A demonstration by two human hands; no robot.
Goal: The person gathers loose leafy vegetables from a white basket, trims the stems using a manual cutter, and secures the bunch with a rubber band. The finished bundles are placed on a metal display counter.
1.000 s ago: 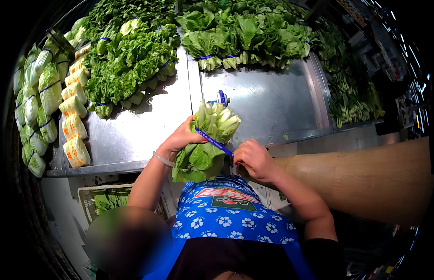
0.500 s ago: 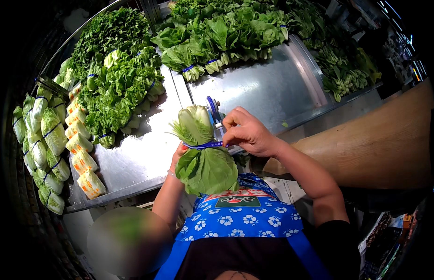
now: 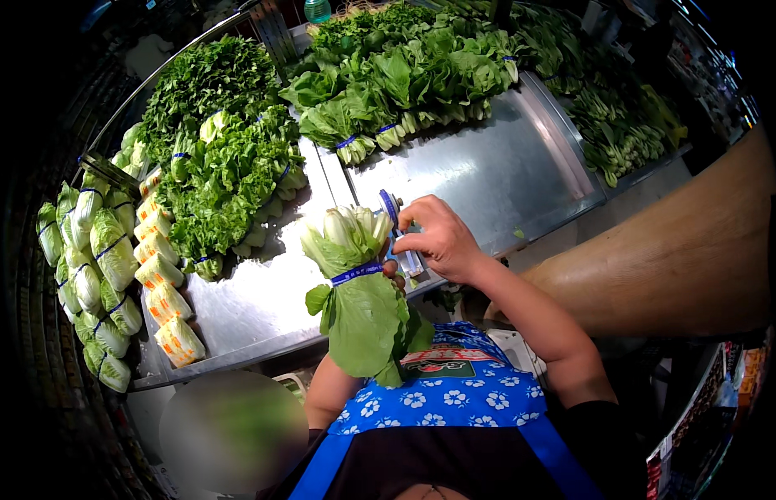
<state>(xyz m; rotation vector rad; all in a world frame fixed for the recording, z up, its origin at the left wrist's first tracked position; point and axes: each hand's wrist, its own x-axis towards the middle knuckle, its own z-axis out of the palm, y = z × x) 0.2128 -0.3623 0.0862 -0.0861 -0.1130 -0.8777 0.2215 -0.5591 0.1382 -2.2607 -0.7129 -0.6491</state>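
tape now circles bok choy bunch (image 3: 359, 287), right hand (image 3: 438, 242) gripping tape dispenser (image 3: 398, 237) (left hand hidden)

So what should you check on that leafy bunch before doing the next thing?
1. Blue band wrapped around the leafy bunch: ok.
2. Right hand on the tape tool: ok.
3. Left hand gripping the bunch: cannot tell, it is hidden behind the leaves.
4. Band cut free from the tool: cannot tell.
5. Bare spot on the metal counter nearby: ok.
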